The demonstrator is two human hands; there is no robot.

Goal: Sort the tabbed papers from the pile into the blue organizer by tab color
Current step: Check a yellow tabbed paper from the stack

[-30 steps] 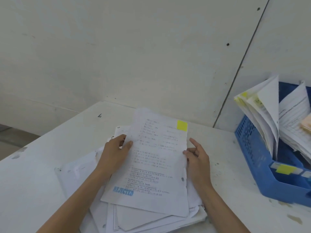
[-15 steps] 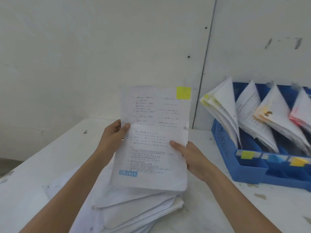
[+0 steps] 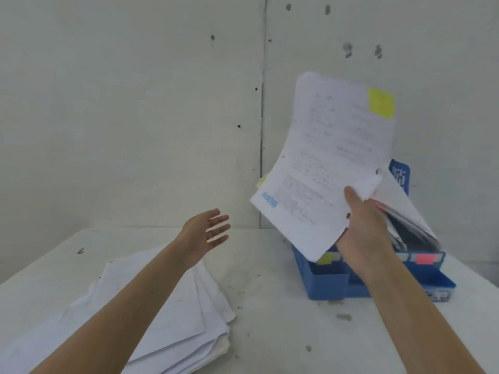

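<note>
I see the tabbed sheet [image 3: 332,163] held up in the air in front of the blue organizer [image 3: 330,286], which stands on the right side of the worktop [image 3: 270,306]. The sheet leans up and to the right, its upper part bowed, with the yellow tab [image 3: 381,103] at its top right corner and a blue stamp [image 3: 269,199] at its low left corner. The print is too blurred for me to read.

My right grip [image 3: 364,233] has the sheet by its lower right edge: the thumb [image 3: 352,197] lies across the printed face and the other fingers are hidden behind the paper, so it is a pinch on that 1 sheet. The lower corner of the sheet hangs just in front of the organizer's front row, beside a yellow label [image 3: 325,258]; a red label [image 3: 425,259] sits further right. Filed papers [image 3: 405,211] stand slanted in the organizer behind my grip.

My left grip [image 3: 204,234] is released, fingers straight and spread, holding nothing, raised over the worktop and well apart from the sheet. The pile [image 3: 175,314] lies flat at the lower left, under my left forearm.
</note>
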